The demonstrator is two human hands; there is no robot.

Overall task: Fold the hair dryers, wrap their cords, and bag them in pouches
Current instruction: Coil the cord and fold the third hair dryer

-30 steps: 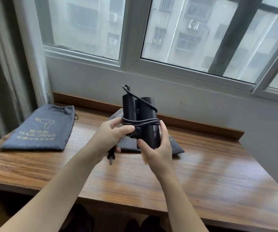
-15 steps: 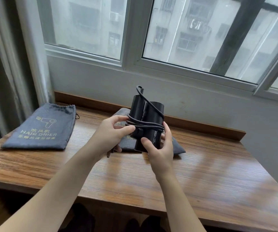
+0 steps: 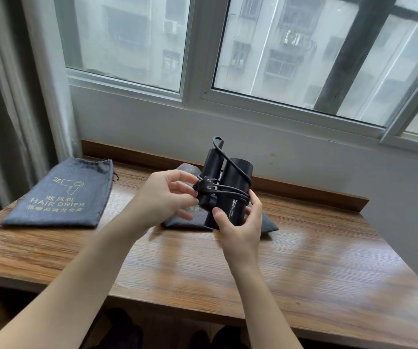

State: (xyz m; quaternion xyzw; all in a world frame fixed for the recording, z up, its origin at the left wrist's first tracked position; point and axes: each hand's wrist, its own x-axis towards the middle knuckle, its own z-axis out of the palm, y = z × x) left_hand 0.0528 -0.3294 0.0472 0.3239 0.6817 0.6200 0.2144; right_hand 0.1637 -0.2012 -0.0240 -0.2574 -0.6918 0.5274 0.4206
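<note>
Folded black hair dryer (image 3: 230,187), handle tucked alongside the barrel, is held upright above the wooden table (image 3: 303,260); the grip is at its lower half. The cord (image 3: 235,196) runs in several turns around the body just above the right thumb, with one loop rising over the top end. Right hand (image 3: 240,227) grips the dryer from below, thumb on the near face, fingers curled around the far side over the turns. Left hand (image 3: 165,197), just left of the grip, pinches the plug (image 3: 204,186) between thumb and fingertips, prongs pointing up, right against the wrapped turns. Judgement: folding is done on this unit and the wrap is nearly complete; the plug end looks not yet tucked or secured. Directly behind and under the held dryer lies a grey pouch (image 3: 265,226); it looks plump, so it may already hold a dryer, though I cannot tell for sure. Well to the left of the grip lies a second pouch (image 3: 62,195), flat, printed "HAIR DRIER", likely empty and awaiting this one. Remaining, as I read it: fix the plug, bag the dryer.
</note>
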